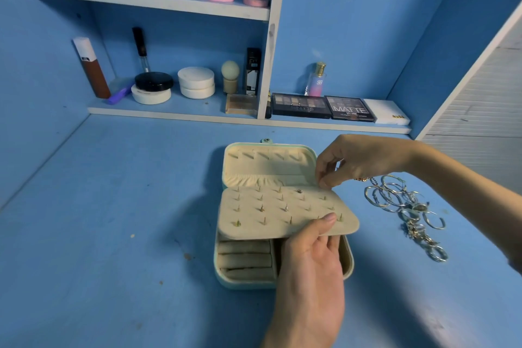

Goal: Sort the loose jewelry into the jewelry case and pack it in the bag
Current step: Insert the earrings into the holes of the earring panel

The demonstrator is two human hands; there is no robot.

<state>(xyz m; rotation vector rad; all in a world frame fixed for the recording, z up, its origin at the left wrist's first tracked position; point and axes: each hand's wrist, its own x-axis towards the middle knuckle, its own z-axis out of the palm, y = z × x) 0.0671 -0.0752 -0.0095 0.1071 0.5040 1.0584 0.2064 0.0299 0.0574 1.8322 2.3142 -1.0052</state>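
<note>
The case (226,277) sits open mid-desk (113,220), lid (268,161) tipped back on the far side. Inside the lid there is a row of small hooks up top and a gathered pocket (262,178) below; I can see nothing hanging there. The left hand (310,277) comes in from the near edge and pinches the earring panel (268,215), thumb (327,220) on top and fingers tucked underneath, holding it raised above the base. Rows of posts poke up through the panel, and a few carry tiny gold bits. Under it, on the left of the base, cream ring rolls (244,258) lie stacked near to far. The right side of the base is hidden behind the hand.

The right hand (361,158) reaches in from the right, its fingertips drawn together at the panel's far right corner. Whether they have a stud or the edge itself, I cannot tell. Just right of the case lies the loose pile (406,200) of silver hoops, rings and chain in a tangle on the desk. Far behind, a shelf (169,110) carries jars and palettes (300,104).
</note>
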